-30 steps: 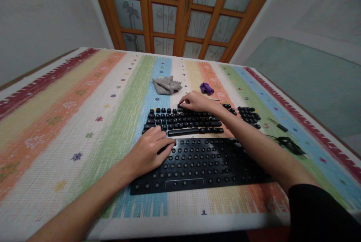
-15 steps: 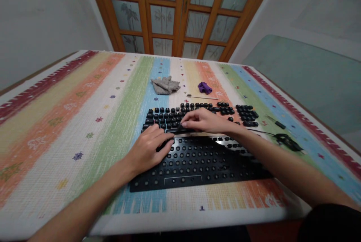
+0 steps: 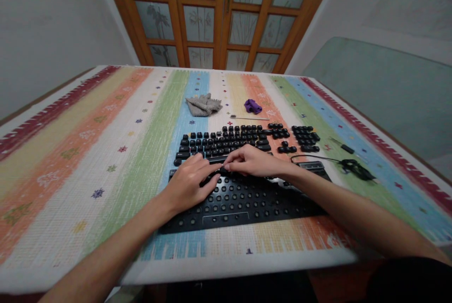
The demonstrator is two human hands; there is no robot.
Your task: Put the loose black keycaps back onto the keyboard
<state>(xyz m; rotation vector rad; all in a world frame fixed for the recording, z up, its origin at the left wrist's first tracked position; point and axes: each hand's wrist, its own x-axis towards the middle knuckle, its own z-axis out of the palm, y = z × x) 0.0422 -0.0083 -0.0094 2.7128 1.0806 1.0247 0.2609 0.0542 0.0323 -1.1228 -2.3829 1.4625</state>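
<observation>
Your right hand (image 3: 249, 161) pinches a small black keycap (image 3: 223, 170), mostly hidden by the fingertips, at the far edge of the keyboard base (image 3: 226, 209), while your left hand (image 3: 192, 178) rests over its far left part, thumb and index finger parted. Just beyond the base lie rows of loose keycaps (image 3: 226, 145), with the coiled cable (image 3: 356, 170) to their right. Farther out on the cloth-covered counter (image 3: 116, 190) sit a crumpled gray cloth (image 3: 204, 105) and a purple one.
</observation>
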